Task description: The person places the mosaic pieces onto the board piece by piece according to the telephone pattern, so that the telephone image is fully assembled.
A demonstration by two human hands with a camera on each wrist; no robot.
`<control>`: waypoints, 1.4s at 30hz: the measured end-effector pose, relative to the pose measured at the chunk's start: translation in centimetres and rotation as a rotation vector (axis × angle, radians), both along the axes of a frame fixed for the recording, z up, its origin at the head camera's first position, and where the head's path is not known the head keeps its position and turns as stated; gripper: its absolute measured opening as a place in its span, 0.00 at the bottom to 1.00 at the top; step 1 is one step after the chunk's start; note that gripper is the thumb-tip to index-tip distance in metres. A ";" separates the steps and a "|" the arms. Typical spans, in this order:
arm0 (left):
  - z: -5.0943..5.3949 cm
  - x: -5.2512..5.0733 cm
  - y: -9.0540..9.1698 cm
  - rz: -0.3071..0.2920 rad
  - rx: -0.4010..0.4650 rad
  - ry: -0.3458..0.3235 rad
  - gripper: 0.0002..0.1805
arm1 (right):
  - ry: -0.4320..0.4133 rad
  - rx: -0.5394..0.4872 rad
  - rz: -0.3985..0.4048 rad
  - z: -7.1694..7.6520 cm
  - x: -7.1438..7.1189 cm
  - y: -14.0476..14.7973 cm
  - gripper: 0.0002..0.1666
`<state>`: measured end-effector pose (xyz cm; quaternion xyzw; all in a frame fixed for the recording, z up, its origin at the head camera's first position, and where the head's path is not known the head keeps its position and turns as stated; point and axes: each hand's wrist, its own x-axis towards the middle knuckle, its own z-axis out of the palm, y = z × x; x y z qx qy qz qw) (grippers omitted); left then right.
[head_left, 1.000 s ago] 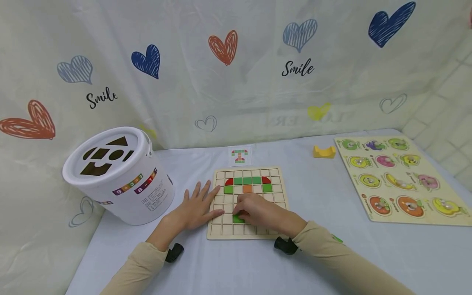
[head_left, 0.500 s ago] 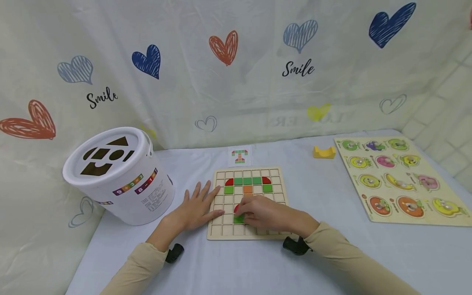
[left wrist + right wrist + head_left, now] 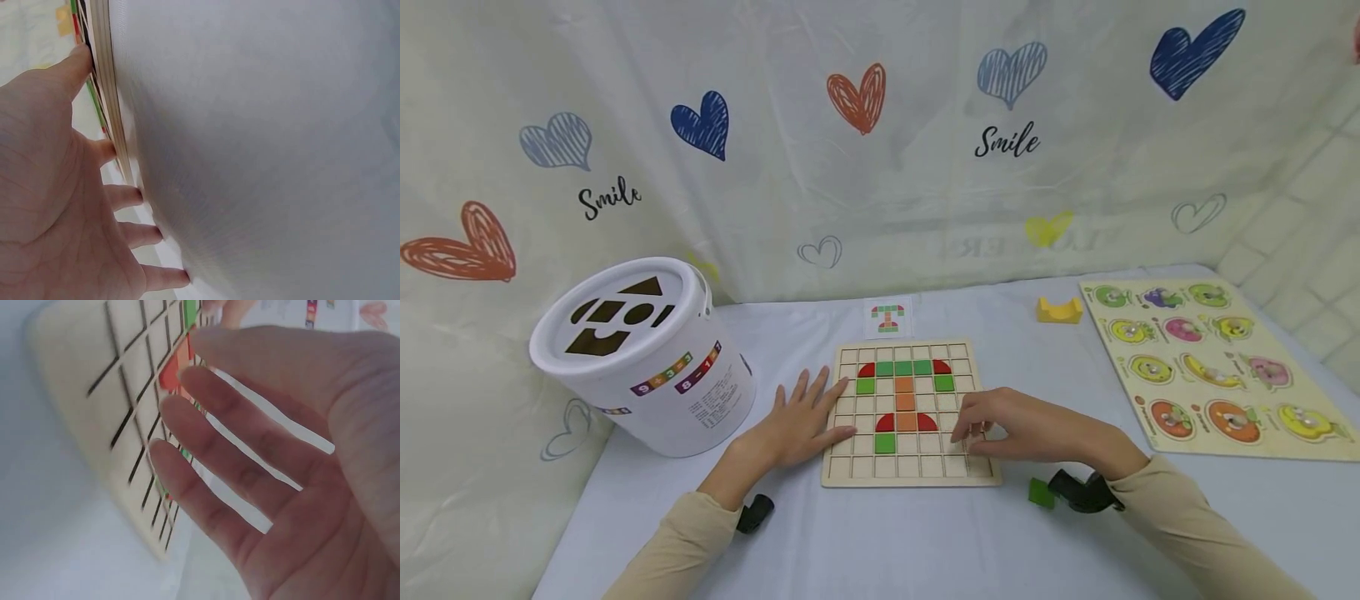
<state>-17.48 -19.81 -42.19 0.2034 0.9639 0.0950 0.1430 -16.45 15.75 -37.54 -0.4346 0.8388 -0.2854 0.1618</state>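
Observation:
A wooden grid board lies on the table, bearing red, green and orange tiles in a T-like figure. At the figure's foot, a green tile sits under a red quarter-round tile. My left hand rests with spread fingers at the board's left edge, thumb and index finger touching it; the left wrist view shows its palm. Over the board's right side hovers my right hand, its fingers loosely bent and nothing between them in the right wrist view. A loose green block lies on the table below that hand.
A small pattern card lies behind the board. On the left stands a white bucket with shaped holes in its lid. Toward the right are a yellow arch block and a fruit puzzle board.
My right hand has moved right from the lower tiles toward the board's right edge. Orange and red tiles it covered now show, as does the loose green block. My left hand stays put.

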 end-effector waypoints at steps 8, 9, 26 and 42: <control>-0.1 -0.1 0.0 0.002 -0.011 -0.006 0.47 | -0.131 0.059 -0.009 -0.6 0.7 4.3 0.11; -0.1 -0.1 0.0 0.002 -0.010 -0.004 0.47 | -0.141 0.069 -0.008 -0.8 0.8 4.6 0.12; 0.2 0.0 0.1 0.003 -0.004 -0.012 0.47 | -0.197 0.055 -0.072 -1.4 1.7 5.4 0.19; 0.1 0.0 0.1 0.010 0.000 0.000 0.47 | -0.218 -0.006 -0.062 -1.8 1.4 5.9 0.16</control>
